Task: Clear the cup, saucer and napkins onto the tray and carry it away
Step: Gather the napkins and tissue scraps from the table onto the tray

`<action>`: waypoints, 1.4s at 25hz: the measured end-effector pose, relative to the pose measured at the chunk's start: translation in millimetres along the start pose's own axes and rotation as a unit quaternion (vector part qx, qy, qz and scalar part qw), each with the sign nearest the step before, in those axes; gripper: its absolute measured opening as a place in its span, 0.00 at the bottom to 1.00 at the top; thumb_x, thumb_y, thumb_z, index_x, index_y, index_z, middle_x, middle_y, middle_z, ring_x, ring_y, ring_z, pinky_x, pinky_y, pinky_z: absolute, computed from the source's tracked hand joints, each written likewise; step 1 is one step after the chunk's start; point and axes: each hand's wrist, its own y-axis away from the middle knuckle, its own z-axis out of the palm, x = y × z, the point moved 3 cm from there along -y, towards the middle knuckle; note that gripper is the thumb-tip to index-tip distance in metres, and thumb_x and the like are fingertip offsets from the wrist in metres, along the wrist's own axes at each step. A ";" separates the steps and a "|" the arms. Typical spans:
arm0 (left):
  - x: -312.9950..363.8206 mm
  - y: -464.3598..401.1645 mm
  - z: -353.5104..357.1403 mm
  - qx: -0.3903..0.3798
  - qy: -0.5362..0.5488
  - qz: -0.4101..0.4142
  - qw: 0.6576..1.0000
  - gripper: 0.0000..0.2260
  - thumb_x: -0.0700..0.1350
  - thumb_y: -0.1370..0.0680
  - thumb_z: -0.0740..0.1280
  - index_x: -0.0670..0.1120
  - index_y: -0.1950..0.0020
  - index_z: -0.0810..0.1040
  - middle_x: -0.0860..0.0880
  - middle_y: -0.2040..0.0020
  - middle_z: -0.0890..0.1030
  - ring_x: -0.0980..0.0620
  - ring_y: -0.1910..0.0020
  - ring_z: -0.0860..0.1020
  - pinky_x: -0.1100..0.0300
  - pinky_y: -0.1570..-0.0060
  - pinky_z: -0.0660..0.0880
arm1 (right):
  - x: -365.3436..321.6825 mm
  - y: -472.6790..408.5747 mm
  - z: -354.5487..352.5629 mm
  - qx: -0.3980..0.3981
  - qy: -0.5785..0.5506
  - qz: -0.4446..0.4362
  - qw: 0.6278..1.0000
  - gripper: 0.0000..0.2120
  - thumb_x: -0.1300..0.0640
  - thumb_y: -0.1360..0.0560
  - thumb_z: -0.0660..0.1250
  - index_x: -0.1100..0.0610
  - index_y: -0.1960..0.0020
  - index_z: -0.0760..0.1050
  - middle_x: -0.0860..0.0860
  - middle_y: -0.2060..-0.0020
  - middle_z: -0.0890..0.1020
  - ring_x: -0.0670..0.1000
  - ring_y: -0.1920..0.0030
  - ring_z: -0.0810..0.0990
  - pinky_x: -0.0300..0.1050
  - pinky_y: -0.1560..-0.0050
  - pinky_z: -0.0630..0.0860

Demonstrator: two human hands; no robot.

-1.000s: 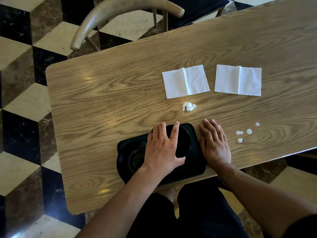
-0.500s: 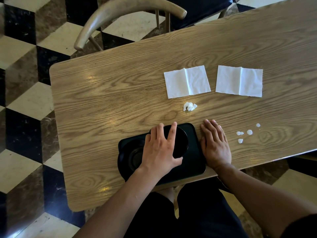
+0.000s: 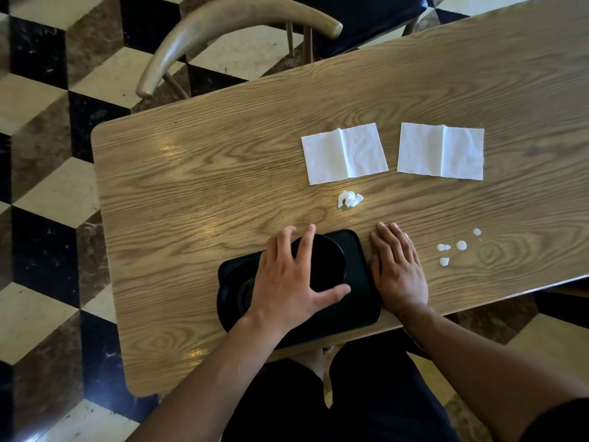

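A black tray lies at the table's near edge. On it sits a round black saucer, and a black cup shows at the tray's left end, mostly hidden. My left hand is spread over the saucer's left side, fingers straight and thumb stretched right. My right hand lies flat on the wood against the tray's right edge. Two flat white napkins lie farther back. A crumpled napkin scrap sits between them and the tray.
Several tiny white paper bits lie right of my right hand. The wooden table ends just left of the tray and at my lap. A wooden chair stands behind the far edge on a chequered floor.
My left hand has drifted slightly left over the saucer and its fingers have spread a little. The right hand has stayed flat beside the tray.
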 end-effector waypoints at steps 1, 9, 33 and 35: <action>-3.4 -1.2 -6.4 0.023 0.030 -0.005 0.999 0.47 0.78 0.28 0.57 0.46 0.20 0.62 0.40 0.27 0.66 0.41 0.29 0.66 0.46 0.31 0.69 | -0.7 -0.2 -0.7 -0.001 0.000 0.001 1.000 0.21 0.57 0.19 0.60 0.59 0.28 0.72 0.55 0.24 0.71 0.57 0.21 0.63 0.58 0.21 0.60; -110.8 -117.0 -7.5 0.065 -0.008 -0.044 0.997 0.31 0.62 0.17 0.49 0.46 0.18 0.62 0.38 0.17 0.59 0.37 0.17 0.55 0.36 0.21 0.55 | -2.5 -1.5 -2.3 0.003 -0.003 -0.001 1.000 0.21 0.59 0.20 0.63 0.60 0.28 0.73 0.55 0.25 0.71 0.57 0.21 0.64 0.58 0.21 0.61; -135.5 -162.8 38.9 0.200 -0.035 0.053 0.978 0.29 0.55 0.22 0.61 0.46 0.23 0.72 0.41 0.19 0.66 0.40 0.19 0.63 0.38 0.20 0.55 | -39.0 -161.6 -36.9 0.009 -0.108 0.143 0.984 0.11 0.50 0.22 0.67 0.53 0.42 0.80 0.50 0.46 0.78 0.53 0.49 0.80 0.48 0.53 0.78; -137.5 -163.0 39.4 0.207 -0.025 0.055 0.976 0.29 0.55 0.22 0.62 0.45 0.23 0.73 0.41 0.19 0.67 0.40 0.19 0.63 0.38 0.21 0.56 | -41.9 -196.6 -23.2 -0.073 -0.068 0.195 0.976 0.16 0.42 0.24 0.67 0.52 0.44 0.80 0.49 0.45 0.78 0.51 0.45 0.79 0.48 0.52 0.76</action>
